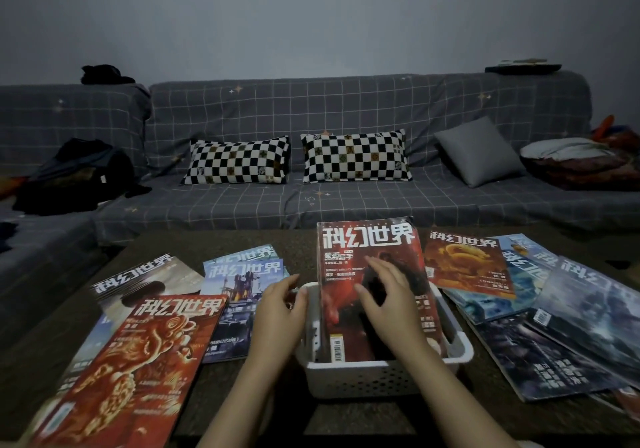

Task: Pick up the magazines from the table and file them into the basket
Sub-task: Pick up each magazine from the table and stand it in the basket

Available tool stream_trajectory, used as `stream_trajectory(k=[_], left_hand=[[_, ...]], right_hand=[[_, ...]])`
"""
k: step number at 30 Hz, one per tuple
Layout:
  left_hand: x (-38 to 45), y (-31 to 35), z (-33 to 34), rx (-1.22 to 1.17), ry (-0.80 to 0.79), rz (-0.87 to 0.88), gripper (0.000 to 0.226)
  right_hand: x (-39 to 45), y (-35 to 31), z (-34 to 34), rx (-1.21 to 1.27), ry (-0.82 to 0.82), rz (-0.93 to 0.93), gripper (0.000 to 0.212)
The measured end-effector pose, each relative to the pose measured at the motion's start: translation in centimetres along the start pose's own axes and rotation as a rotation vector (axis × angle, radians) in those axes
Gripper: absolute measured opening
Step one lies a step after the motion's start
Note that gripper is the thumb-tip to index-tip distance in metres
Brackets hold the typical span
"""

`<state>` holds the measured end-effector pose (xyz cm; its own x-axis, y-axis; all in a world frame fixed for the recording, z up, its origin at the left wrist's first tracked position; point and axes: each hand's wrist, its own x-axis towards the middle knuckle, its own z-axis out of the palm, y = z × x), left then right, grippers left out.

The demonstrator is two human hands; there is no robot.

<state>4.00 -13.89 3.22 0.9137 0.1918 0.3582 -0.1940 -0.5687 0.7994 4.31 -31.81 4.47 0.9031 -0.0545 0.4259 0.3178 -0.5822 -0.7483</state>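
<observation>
A white perforated basket (374,380) stands at the near middle of the dark table (221,392). A red magazine (349,281) stands upright in it, leaning back. My right hand (384,300) lies flat with spread fingers on its cover. My left hand (280,309) rests at the basket's left rim, fingers curled on the edge. Left of the basket lie a large red-orange magazine (138,364), a blue one (235,284) and a grey one (145,277). To the right, an orange magazine (464,264) tops several blue-grey ones (585,312).
Behind the table runs a grey checked sofa (346,201) with two black-and-white checkered pillows (355,156), a grey cushion (479,151), dark clothes (76,177) at the left and a bundle (575,160) at the right.
</observation>
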Motion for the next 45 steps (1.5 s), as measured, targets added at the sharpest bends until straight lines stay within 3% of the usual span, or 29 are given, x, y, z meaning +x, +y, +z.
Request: stream_trajectory(k=[7,12,17,24,32,39,45], left_hand=[[-0.1,-4.1,-7.1,0.122,0.121,-0.065,0.034],[-0.8,-8.9,-11.6,0.264,0.17,-0.164,0.034],[-1.6,-13.7,-14.3,0.404,0.159,-0.346,0.041],[-1.0,-19.0,-16.9,0.585,0.055,-0.562,0.051],[-0.4,-20.0,-18.0,0.51,0.179,-0.647,0.058],[-2.1,-17.4,-17.6,0.15,0.33,-0.591,0.032],[-3.8,-13.3,-18.0,-0.089,0.43,-0.548,0.046]], right_hand=[[-1.1,-6.2,7.8,0.181,-0.19,-0.125,0.043],[-2.3,-8.2,14.0,0.196,-0.33,-0.115,0.042],[-3.0,-8.4,19.5,0.118,-0.497,-0.004,0.049],[-3.8,-8.1,24.2,0.051,-0.59,0.146,0.052],[-4.0,-8.1,25.5,0.067,-0.529,0.276,0.049],[-4.6,-7.6,23.9,0.21,-0.436,0.459,0.026],[-4.9,-8.3,19.9,0.496,-0.355,0.519,0.048]])
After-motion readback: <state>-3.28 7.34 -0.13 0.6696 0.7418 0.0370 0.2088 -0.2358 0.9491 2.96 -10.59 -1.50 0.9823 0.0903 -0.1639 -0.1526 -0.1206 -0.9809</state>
